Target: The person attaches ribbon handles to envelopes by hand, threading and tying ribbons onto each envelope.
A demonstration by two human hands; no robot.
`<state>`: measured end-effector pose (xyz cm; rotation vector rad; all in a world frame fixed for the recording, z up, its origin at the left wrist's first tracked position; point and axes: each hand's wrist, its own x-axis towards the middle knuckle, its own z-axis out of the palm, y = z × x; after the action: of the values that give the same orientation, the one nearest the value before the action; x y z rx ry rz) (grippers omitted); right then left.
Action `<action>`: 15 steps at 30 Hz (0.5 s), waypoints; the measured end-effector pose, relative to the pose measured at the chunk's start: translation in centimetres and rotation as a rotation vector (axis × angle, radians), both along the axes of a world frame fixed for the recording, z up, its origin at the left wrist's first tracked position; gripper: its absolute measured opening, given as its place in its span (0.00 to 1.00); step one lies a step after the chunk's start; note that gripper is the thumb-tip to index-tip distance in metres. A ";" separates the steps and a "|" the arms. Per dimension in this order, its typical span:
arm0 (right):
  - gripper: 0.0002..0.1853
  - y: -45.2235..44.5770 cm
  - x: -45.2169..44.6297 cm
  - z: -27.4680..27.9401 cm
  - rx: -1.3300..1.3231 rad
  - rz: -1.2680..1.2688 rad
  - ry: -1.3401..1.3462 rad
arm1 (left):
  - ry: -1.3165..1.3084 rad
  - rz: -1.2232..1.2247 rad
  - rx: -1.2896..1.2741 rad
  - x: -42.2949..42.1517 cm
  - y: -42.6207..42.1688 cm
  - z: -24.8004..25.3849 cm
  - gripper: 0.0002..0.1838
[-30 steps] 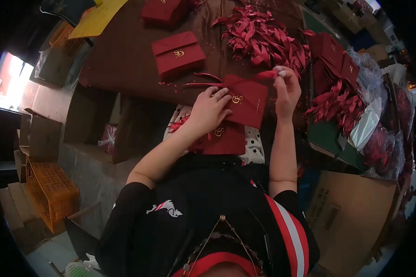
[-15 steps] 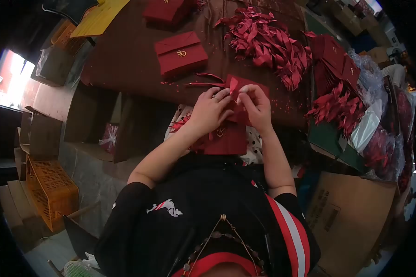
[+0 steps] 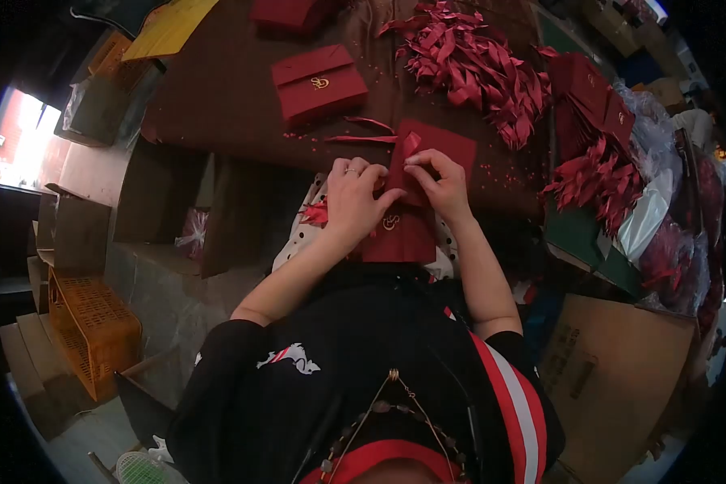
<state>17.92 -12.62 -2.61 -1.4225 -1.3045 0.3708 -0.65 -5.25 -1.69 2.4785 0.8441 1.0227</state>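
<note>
A dark red bag lies at the near edge of the brown-covered table, with a red ribbon on its front. My right hand pinches the ribbon near the middle of the bag. Beside it, my left hand is at the bag's left side, fingers curled and thumb pointing right; what its fingertips hold is hidden. Loose ribbon ends stretch leftward over the table. Another red bag with a gold logo rests on my lap below the hands.
A closed red bag and a heap of red ribbons lie on the table. Stacked red bags stand at the right, above a cardboard box. An orange crate is at the left.
My right hand has come in from the far right, bringing the ribbon to the bag's middle beside my left hand. My left fingers have drawn back slightly, and the view has shifted a little.
</note>
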 end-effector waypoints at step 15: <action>0.07 -0.1 0.5 0.8 -0.059 -0.069 -0.012 | -0.028 -0.128 -0.523 1.2 0.8 1.0 0.21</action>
<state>18.40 -12.73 -1.82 -1.5166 -1.2595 0.3579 0.56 -4.42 -0.73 2.0385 0.8077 0.6827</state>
